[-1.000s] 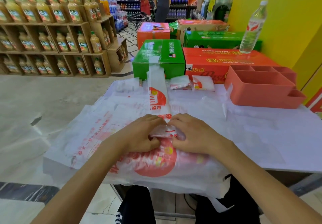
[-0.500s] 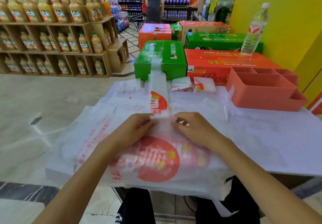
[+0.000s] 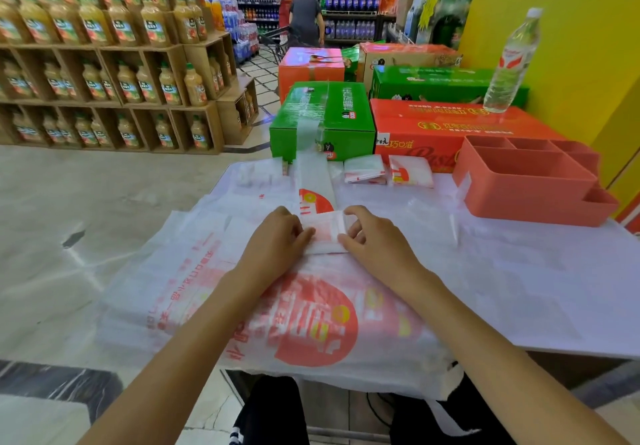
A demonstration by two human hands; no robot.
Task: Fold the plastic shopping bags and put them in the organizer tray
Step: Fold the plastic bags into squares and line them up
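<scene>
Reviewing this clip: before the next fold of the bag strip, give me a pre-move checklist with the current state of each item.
1. Both hands on the fold: left hand and right hand pinch the folded white-and-red plastic bag strip: ok.
2. Strip lies straight ahead: ok.
3. Fold edges aligned: cannot tell, blurred.
4. Coral plastic organizer tray compartments free: ok.
5. Two finished folded bag packets already in the tray: not ok, beside it on the table.
</scene>
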